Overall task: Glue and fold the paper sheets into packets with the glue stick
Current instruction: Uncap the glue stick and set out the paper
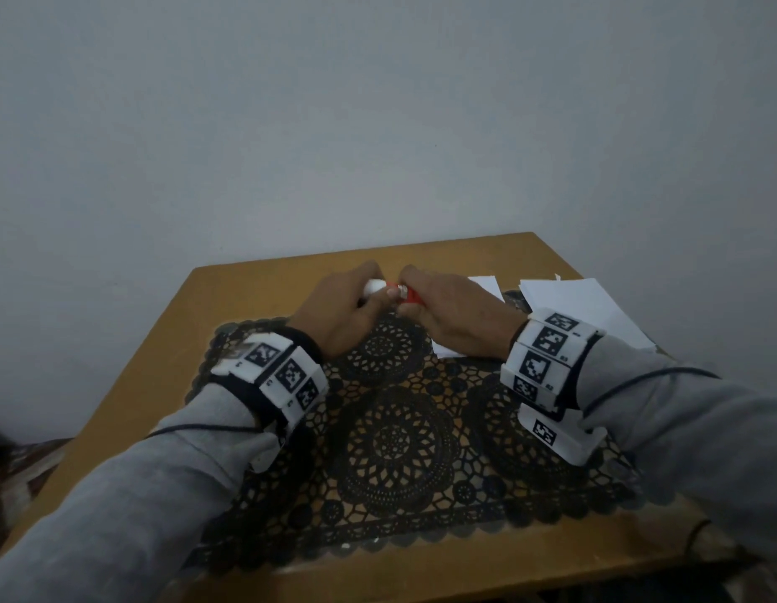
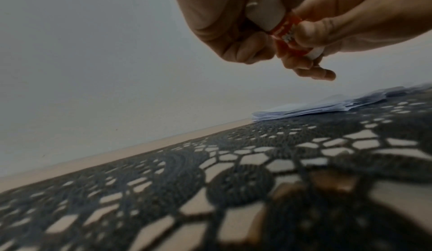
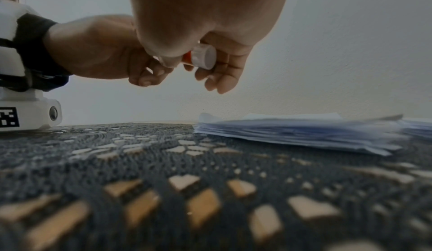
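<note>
The glue stick [image 1: 393,292] is held above the desk [image 1: 230,293], white cap grasped by the left hand [image 1: 347,309], red barrel by the right hand [image 1: 454,317]. The cap is apparently being pulled; a straight, untwisted pull is advised. The paper sheets [image 1: 582,306] are stacked at right.

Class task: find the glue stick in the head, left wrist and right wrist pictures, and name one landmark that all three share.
Head: glue stick sits centre, above the mat, held between left hand and right hand.
Left wrist: glue stick at top, right of centre, white cap upper left, red body.
Right wrist: glue stick upper centre, white end facing the camera.
Shared landmark: paper stack on the lace mat.
</note>
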The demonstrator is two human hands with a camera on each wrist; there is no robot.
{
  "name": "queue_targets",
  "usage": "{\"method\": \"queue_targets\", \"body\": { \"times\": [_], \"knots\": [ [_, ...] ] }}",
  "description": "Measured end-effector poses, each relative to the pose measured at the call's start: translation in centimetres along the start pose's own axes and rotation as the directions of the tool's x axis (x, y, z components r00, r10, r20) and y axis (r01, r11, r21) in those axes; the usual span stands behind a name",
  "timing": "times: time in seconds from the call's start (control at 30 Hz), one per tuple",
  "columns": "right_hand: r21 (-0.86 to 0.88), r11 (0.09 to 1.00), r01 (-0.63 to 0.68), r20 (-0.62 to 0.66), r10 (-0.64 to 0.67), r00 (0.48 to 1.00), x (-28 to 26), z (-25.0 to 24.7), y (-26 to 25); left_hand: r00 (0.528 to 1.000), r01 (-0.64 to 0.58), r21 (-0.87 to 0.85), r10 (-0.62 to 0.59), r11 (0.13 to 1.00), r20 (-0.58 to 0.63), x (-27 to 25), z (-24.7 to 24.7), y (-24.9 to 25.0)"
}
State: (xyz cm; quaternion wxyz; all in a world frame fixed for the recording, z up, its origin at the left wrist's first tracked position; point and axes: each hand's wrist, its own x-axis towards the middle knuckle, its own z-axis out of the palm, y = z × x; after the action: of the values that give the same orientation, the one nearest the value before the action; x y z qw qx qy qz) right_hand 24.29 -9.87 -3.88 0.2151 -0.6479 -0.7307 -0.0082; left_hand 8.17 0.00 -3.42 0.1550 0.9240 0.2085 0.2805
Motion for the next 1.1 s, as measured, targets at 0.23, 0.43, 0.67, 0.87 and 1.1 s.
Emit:
{"method": "queue_targets", "body": {
  "times": [0.23,0.43,0.67,0.87,1.1],
  "knots": [
    [-0.064,0.996,0.058,-0.005,-0.059,0.998,-0.3,-0.2,-0.2,0.975,-0.171,0.279,0.121,0.945,0.187,-0.1,-1.4,0.6],
    [-0.175,0.981,0.081,0.095,-0.065,0.993,-1.2,-2.1,-0.8,0.926,-0.167,0.403,0.004,0.900,0.377,0.0,-2.9,2.0],
    [-0.282,0.951,0.124,0.038,-0.118,0.992,-1.2,-3.0,-3.5,0.905,0.146,0.126,-0.183,0.981,0.384,-1.0,-5.2,4.8],
    [-0.172,0.970,-0.174,-0.097,0.159,0.983,-3.1,-6.1,1.8,0.951,0.241,0.274,-0.283,0.931,0.127,-5.2,-12.8,-0.3],
    [0.125,0.976,-0.181,-0.240,0.207,0.949,-1.7,-5.3,-0.3,0.906,0.318,0.480,-0.412,0.817,0.100,-3.3,-13.6,-5.0]
  ]
}}
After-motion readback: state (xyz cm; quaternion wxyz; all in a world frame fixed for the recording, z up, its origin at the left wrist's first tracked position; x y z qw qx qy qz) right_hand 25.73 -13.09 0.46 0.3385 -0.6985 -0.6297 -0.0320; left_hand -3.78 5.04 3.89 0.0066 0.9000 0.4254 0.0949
